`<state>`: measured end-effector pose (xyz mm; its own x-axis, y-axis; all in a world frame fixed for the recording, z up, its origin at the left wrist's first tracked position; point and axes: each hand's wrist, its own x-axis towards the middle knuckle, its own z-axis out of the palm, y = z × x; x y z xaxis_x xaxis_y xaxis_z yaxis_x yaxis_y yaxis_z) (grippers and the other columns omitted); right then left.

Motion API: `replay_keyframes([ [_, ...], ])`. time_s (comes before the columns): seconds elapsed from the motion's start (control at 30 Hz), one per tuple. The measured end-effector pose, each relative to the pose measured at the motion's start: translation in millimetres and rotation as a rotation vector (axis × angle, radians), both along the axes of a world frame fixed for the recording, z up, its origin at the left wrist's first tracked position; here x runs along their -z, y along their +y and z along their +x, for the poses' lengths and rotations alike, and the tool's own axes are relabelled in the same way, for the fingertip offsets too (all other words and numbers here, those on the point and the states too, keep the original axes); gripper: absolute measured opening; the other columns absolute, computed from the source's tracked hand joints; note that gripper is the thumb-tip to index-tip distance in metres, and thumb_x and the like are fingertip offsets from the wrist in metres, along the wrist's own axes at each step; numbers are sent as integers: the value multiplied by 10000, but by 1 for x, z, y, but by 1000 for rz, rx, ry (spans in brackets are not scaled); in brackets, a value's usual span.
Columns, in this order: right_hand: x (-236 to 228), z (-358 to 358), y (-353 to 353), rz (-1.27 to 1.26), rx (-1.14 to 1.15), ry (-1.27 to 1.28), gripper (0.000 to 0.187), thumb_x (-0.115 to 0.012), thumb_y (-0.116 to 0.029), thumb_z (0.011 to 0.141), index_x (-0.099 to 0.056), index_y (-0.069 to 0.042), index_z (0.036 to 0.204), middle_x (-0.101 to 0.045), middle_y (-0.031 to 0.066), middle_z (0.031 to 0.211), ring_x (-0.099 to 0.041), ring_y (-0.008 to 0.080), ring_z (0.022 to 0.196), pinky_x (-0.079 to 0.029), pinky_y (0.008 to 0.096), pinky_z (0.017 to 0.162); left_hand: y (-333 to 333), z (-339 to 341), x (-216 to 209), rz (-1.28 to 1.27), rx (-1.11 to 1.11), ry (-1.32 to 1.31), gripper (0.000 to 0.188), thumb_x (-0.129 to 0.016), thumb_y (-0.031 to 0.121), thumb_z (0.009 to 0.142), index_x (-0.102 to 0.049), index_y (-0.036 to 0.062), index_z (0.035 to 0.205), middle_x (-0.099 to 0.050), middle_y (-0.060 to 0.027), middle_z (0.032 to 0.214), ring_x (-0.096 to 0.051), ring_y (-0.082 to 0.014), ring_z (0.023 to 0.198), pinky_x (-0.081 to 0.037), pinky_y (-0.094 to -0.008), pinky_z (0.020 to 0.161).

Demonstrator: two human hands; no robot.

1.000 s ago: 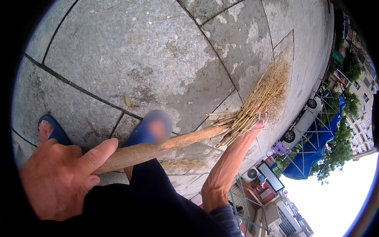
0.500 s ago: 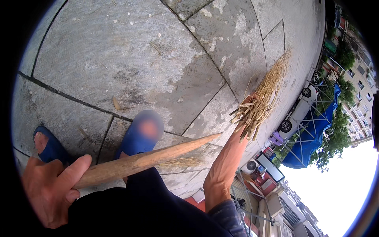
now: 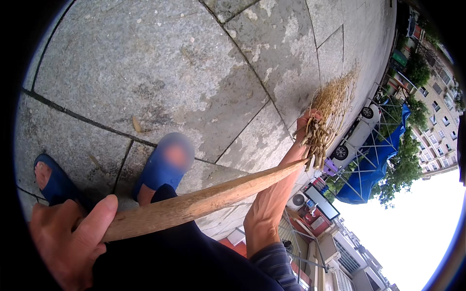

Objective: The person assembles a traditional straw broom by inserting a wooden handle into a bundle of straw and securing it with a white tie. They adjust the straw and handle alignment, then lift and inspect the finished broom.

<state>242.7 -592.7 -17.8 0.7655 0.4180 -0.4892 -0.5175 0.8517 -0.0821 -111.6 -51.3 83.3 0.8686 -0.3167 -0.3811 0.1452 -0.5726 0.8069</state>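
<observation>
My left hand [image 3: 73, 237], at the lower left, is closed around the thick end of a bare wooden stick [image 3: 194, 203] that tapers to a point. Across my lap the stick slants up to the right. On the right, my outstretched right hand [image 3: 307, 121] grips a bundle of dry, straw-coloured twigs [image 3: 337, 99], its fingers partly hidden by the stems. The bundle's fine brushy ends fan out away from me, while its thick cut ends face back toward me. The stick's tip lies at those cut ends; whether it touches them I cannot tell.
Blue slippers [image 3: 162, 162] are on my feet, on grey stone paving [image 3: 145, 63] with dark joints. A dry leaf [image 3: 137, 123] lies ahead of them. Farther right are a parked white car [image 3: 357, 131], a blue tarp on a metal frame [image 3: 374, 174], trees and buildings.
The stick has moved up and right, bringing its tip from short of the bundle to the cut ends. My right hand has turned the bundle, and more of its fingers show.
</observation>
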Motion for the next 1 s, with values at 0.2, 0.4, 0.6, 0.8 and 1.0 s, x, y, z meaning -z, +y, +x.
replay_keyframes([
  [0.2, 5, -5, 11, 88, 169, 157, 127, -560, 37, 776, -596, -71, 831, -573, 31, 822, -559, 196, 788, -497, 324, 635, -6, 20, -10, 21, 65, 100, 700, -733, 65, 609, -557, 21, 1285, -521, -68, 775, -468, -209, 667, -375, -373, 653],
  [0.4, 4, 0, 9, 29, 253, 94, 117, -562, 26, 787, -600, -63, 851, -578, 53, 823, -569, 207, 793, -505, 323, 649, -6, 22, -9, -19, 115, 78, 788, -753, 29, 621, -474, 15, 1358, -537, -75, 784, -493, -204, 676, -394, -368, 666],
  [0.6, 12, -3, 11, 26, 249, 95, 115, -569, 25, 784, -605, -60, 853, -585, 58, 823, -577, 212, 786, -509, 329, 643, -6, 29, -14, -17, 209, 222, 787, -730, 34, 708, -384, 7, 1414, -527, -78, 813, -504, -195, 694, -396, -386, 714],
  [0.8, 14, -7, 12, 34, 254, 83, 114, -576, 23, 782, -611, -56, 856, -592, 64, 823, -584, 216, 778, -514, 335, 637, -3, 30, -11, -122, 205, 232, 795, -722, 47, 737, -343, -4, 1433, -514, -78, 826, -505, -201, 695, -388, -400, 727],
  [1.0, 14, -12, 19, 19, 254, 82, 114, -583, 22, 780, -616, -53, 859, -599, 69, 824, -592, 220, 771, -518, 342, 631, -4, 32, -20, -28, 220, 277, 804, -723, 32, 724, -344, -11, 1432, -524, -81, 829, -511, -215, 698, -386, -398, 735],
])
